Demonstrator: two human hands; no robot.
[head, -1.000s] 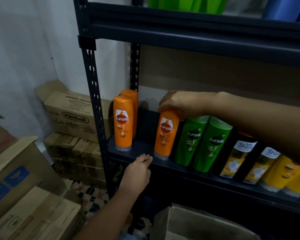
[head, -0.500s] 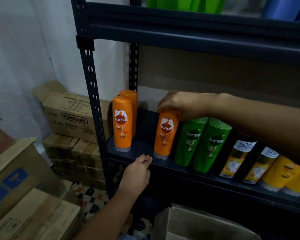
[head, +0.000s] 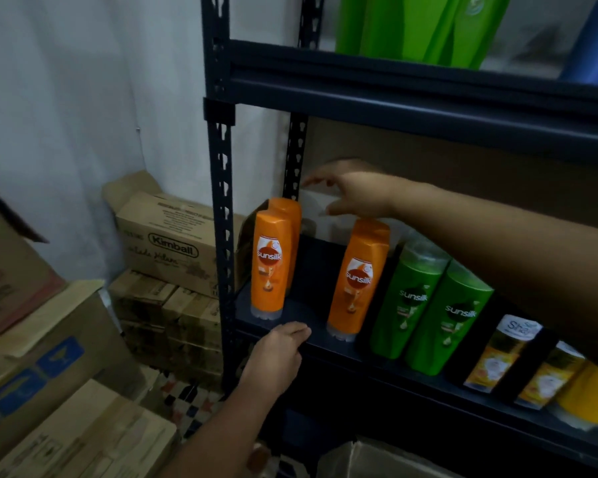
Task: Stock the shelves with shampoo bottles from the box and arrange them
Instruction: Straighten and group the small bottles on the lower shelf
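Shelving comes first: we face a dark steel rack (head: 221,208) with slotted uprights, and its middle shelf (head: 325,345) carries the stock. Left of the rack, brown cardboard cartons (head: 173,243) are stacked against a pale wall, one printed "Kimball", and more cartons sit nearer us at lower left. At the bottom edge we see the rim of an open cardboard box (head: 370,458), its contents hidden. On the shelf, from left to right, stand a pair of orange Sunsilk bottles (head: 271,260) one behind the other, a gap, a single orange Sunsilk bottle (head: 358,277) leaning slightly right, two green Sunsilk bottles (head: 428,312) side by side, then black-and-yellow bottles (head: 511,353) and yellow bottles (head: 591,395) running off the right edge. Green bottles (head: 411,25) and a blue one show on the shelf above. Our right hand (head: 356,188) hovers just above the single orange bottle, fingers spread and loose, holding nothing; blur keeps us from telling whether it touches the cap. Our left hand (head: 277,357) rests on the shelf's front edge between the two orange groups, fingers bent over the lip, holding no bottle.
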